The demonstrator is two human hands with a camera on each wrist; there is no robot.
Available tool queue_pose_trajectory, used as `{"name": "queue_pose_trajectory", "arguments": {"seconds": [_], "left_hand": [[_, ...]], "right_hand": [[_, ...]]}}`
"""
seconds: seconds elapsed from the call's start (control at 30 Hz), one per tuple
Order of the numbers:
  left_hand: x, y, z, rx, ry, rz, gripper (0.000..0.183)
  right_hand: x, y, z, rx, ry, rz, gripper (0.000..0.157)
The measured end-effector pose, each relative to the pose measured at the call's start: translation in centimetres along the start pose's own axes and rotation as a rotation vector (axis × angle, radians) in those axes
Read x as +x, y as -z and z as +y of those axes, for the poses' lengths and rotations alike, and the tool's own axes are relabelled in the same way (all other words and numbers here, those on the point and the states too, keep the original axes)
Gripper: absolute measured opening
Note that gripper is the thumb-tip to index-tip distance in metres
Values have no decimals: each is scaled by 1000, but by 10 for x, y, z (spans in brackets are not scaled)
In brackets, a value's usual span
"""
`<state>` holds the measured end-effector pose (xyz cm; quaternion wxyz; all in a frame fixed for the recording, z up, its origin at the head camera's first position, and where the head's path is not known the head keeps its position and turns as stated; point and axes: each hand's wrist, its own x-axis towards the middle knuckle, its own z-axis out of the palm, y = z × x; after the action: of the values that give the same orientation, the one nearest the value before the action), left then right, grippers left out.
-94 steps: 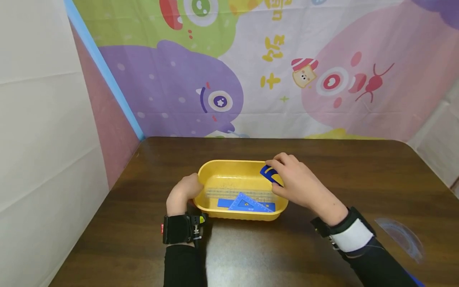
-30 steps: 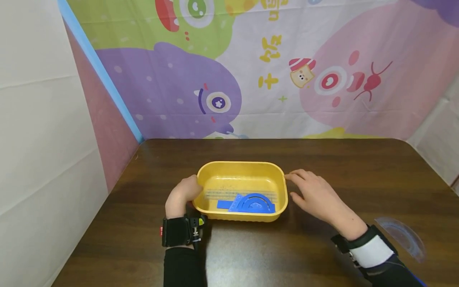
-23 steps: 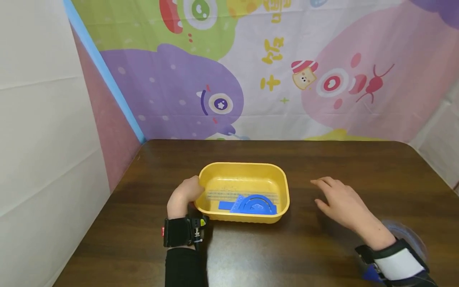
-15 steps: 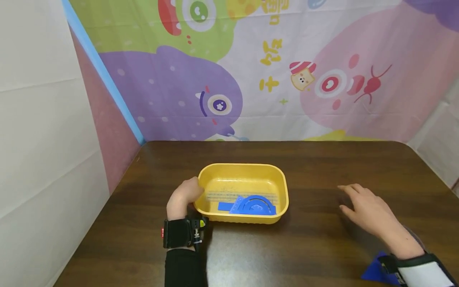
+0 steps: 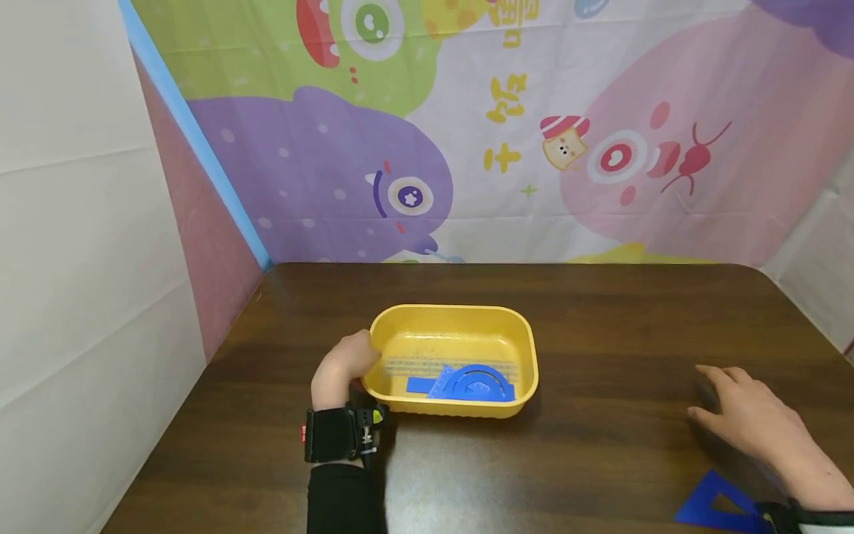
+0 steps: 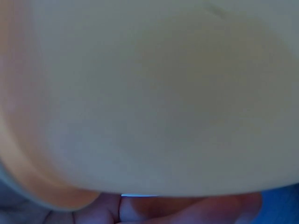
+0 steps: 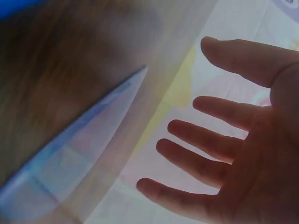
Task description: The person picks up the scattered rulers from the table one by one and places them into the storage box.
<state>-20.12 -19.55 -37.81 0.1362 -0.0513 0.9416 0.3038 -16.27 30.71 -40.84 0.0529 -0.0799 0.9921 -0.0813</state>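
My left hand grips the left end of a yellow plastic basin; in the left wrist view the basin's blurred wall covers most of the fingers. Inside lie a blue protractor, a light blue set square partly under it, a blue ruler and a clear ruler. Far to the right, my right hand hovers with spread fingers, holding nothing. A clear protractor shows beside its fingers in the right wrist view. Nearer me, a dark blue set square lies partly under the right wrist.
The brown wooden table carries everything. Behind it hangs a cartoon-printed cloth, and a white sheet stands along the left side.
The blue protractor went from my right hand into the basin. That hand then moved away rightward and toward me, uncovering the dark blue set square. My left hand stayed at the basin.
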Motion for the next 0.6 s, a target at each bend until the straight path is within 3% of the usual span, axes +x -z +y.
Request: {"name": "queue_pose_trajectory", "arguments": {"seconds": [0.3, 0.6], "left_hand": [[0, 0, 1, 4, -10, 4, 20], [-1, 1, 0, 14, -12, 12, 19]], "right_hand": [[-9, -8, 39, -6, -47, -67, 102], [-16, -13, 48, 42, -84, -220, 108]]}}
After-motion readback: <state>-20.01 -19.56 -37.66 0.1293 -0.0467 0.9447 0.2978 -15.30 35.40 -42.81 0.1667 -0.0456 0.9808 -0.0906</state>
